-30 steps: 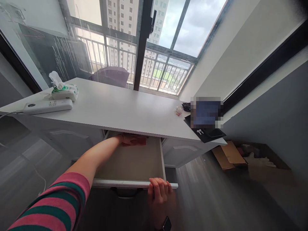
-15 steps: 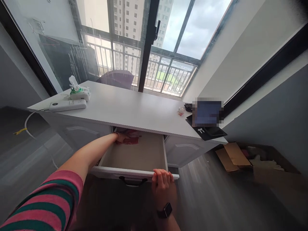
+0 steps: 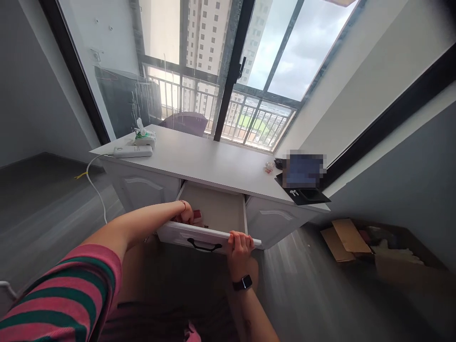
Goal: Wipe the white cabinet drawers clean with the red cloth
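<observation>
My left hand [image 3: 185, 214] reaches down into the front left of a pulled-out white drawer [image 3: 224, 209]. Its fingers are curled on a flat red packet [image 3: 197, 216], which is partly hidden behind the hand and the drawer front. What the packet contains does not show. My right hand [image 3: 240, 244] is closed over the top edge of the drawer front, near its right end, with a dark watch on the wrist. A black handle [image 3: 204, 245] sits on the drawer front between my arms.
The white cabinet top [image 3: 210, 159] carries a tissue pack [image 3: 145, 138] and a power strip [image 3: 132, 151] at left. A blurred-out screen [image 3: 302, 171] and small items stand at right. An opened cardboard box [image 3: 351, 240] lies on the floor at right. Windows rise behind.
My left hand and the red packet have moved from the drawer's back left toward its front. The drawer is pushed in somewhat, with my right hand still on its front edge.
</observation>
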The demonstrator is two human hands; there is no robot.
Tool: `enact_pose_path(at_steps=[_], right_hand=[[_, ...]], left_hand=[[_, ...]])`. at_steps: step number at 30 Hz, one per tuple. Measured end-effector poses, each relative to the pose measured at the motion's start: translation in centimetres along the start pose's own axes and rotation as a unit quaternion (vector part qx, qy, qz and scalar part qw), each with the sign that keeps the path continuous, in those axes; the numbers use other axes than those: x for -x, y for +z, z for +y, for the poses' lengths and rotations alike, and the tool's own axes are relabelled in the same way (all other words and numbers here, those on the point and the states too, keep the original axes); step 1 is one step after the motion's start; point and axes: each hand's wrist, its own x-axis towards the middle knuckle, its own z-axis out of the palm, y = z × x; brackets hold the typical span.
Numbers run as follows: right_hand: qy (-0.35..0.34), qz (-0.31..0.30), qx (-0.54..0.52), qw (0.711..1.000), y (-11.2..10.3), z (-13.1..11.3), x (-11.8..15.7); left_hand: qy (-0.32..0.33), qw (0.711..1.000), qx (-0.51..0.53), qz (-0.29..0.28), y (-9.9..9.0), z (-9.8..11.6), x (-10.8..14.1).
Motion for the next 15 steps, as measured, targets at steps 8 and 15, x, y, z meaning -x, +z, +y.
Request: enact_pose_path(at_steps=[8,15], right_hand=[[-0.003,-0.044,-0.014,0.999,-1.5,-0.1,-0.3],[-0.016,-0.105,-0.023,0.994,-2.9,0.4,-1.4]], left_hand=[[-0.095,0.984,0.029,-0.148,0.8,2.3,2.5],[-0.069,0.991,0.115,0.005,-1.3,3.9,10.7]])
